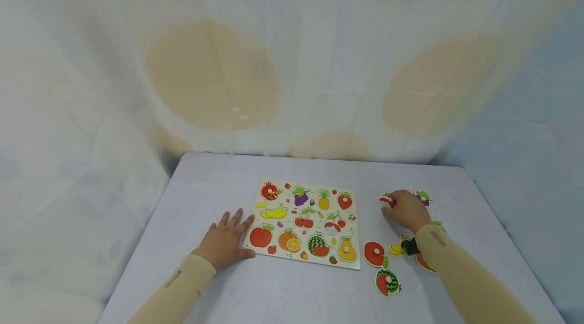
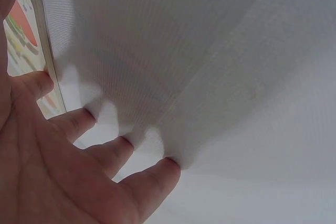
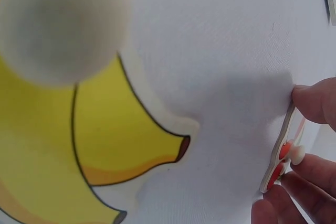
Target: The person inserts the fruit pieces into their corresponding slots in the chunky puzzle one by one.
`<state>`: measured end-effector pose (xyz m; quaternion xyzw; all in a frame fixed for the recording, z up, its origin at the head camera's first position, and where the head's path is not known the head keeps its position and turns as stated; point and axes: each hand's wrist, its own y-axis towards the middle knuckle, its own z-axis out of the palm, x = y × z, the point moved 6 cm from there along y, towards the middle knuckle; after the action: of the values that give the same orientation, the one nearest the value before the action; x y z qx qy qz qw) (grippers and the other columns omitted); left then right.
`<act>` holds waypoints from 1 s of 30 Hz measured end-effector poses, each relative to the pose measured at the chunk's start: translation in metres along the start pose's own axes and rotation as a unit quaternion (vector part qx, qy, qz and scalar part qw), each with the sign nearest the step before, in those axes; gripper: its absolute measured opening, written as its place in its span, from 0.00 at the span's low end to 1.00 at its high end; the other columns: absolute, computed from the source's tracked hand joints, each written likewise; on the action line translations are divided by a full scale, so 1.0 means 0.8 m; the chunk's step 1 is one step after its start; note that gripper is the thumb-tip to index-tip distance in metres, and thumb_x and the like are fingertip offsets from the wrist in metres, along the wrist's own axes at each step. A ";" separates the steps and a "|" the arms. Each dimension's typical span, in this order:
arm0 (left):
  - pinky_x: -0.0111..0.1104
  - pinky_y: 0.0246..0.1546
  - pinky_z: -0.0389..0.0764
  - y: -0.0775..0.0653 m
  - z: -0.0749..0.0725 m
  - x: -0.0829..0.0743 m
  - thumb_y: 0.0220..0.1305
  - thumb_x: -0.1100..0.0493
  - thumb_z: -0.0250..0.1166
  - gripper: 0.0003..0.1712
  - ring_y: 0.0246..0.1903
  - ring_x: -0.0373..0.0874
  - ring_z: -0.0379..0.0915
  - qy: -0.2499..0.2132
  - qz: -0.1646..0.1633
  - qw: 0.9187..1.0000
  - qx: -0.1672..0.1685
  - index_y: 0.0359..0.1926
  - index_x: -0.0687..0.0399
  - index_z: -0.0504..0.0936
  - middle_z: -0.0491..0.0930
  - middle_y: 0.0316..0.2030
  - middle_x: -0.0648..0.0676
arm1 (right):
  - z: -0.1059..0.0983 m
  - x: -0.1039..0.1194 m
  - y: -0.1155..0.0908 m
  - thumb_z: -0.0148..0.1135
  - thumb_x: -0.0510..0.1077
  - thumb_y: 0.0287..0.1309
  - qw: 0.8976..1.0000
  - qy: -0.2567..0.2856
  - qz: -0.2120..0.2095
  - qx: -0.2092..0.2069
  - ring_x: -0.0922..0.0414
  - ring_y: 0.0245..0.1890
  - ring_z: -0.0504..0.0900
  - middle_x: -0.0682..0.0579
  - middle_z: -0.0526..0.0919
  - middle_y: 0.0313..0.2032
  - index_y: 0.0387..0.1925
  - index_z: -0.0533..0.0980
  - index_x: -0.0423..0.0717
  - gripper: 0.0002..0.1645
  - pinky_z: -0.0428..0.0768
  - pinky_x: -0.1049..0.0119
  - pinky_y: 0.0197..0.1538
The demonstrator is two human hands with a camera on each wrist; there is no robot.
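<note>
A wooden fruit puzzle board [image 1: 294,235] lies on the table. My left hand [image 1: 224,243] rests spread at its left edge; in the left wrist view one fingertip [image 2: 39,83] touches the board's side and the others press on the cloth. Right of the board, my right hand [image 1: 407,211] pinches a red fruit puzzle piece [image 1: 385,201]. In the right wrist view the thumb is at one end of this red fruit puzzle piece [image 3: 278,163], with fingers at the other end and by its white knob. A banana piece [image 3: 105,145] lies close below that wrist.
Near the right hand lie a red apple piece [image 1: 371,254], a watermelon piece [image 1: 387,283] and a grape piece [image 1: 425,199]. An orange-coloured piece [image 1: 424,263] is partly hidden under the right forearm. A patterned cloth [image 1: 319,60] hangs behind the table.
</note>
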<state>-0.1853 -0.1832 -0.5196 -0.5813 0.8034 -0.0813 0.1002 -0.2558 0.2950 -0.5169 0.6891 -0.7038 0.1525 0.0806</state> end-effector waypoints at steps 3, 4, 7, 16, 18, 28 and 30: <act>0.66 0.61 0.63 0.000 0.000 0.000 0.52 0.29 0.70 0.56 0.71 0.69 0.51 0.001 -0.001 1.000 0.000 0.77 0.40 0.59 0.56 0.75 0.60 | 0.001 0.000 0.001 0.71 0.49 0.57 1.000 0.003 0.004 0.003 0.38 0.47 0.79 0.34 0.81 0.47 0.55 0.77 0.29 0.32 0.77 0.38 0.53; 0.66 0.60 0.64 0.000 0.000 0.000 0.52 0.29 0.70 0.56 0.71 0.69 0.51 0.003 -0.001 1.000 -0.001 0.77 0.40 0.59 0.56 0.75 0.60 | 0.001 0.000 0.001 0.71 0.49 0.57 1.000 0.004 0.005 0.003 0.38 0.47 0.79 0.34 0.81 0.47 0.55 0.77 0.29 0.32 0.77 0.38 0.53; 0.65 0.60 0.64 0.000 0.000 0.001 0.52 0.29 0.70 0.56 0.70 0.69 0.51 0.006 0.000 1.000 -0.002 0.77 0.40 0.59 0.56 0.75 0.60 | 0.001 0.000 0.002 0.71 0.49 0.56 1.000 0.002 0.006 0.003 0.38 0.46 0.79 0.35 0.81 0.46 0.55 0.77 0.30 0.32 0.77 0.38 0.53; 0.65 0.60 0.64 0.000 0.000 0.000 0.52 0.29 0.70 0.56 0.70 0.69 0.52 0.004 0.000 1.000 -0.002 0.77 0.40 0.60 0.56 0.75 0.60 | 0.001 -0.003 0.004 0.72 0.50 0.54 1.000 -0.009 0.005 -0.012 0.41 0.42 0.80 0.37 0.83 0.43 0.52 0.79 0.31 0.31 0.79 0.40 0.50; 0.65 0.60 0.64 0.000 0.000 0.000 0.52 0.29 0.70 0.55 0.70 0.69 0.52 0.003 -0.001 1.000 0.000 0.77 0.40 0.60 0.56 0.75 0.60 | 0.001 -0.004 0.004 0.72 0.50 0.53 1.000 -0.008 0.004 -0.015 0.42 0.41 0.80 0.37 0.83 0.42 0.52 0.79 0.31 0.31 0.79 0.40 0.50; 0.65 0.61 0.64 -0.006 -0.008 -0.004 0.52 0.30 0.70 0.55 0.70 0.69 0.52 -0.001 0.000 1.000 0.006 0.77 0.42 0.61 0.57 0.74 0.60 | -0.003 -0.006 0.004 0.73 0.50 0.52 1.000 -0.003 0.008 -0.019 0.43 0.39 0.80 0.38 0.83 0.41 0.51 0.79 0.31 0.32 0.80 0.42 0.48; 0.65 0.61 0.64 -0.006 -0.008 -0.004 0.52 0.30 0.70 0.55 0.70 0.69 0.52 0.000 0.000 1.000 0.006 0.77 0.41 0.61 0.57 0.74 0.60 | -0.003 -0.006 0.003 0.73 0.50 0.52 1.000 -0.002 0.009 -0.015 0.44 0.39 0.80 0.39 0.83 0.40 0.51 0.79 0.31 0.32 0.80 0.42 0.48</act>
<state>-0.1818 -0.1812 -0.5118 -0.5805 0.8029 -0.0867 0.1037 -0.2585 0.3001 -0.5168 0.6820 -0.7123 0.1408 0.0881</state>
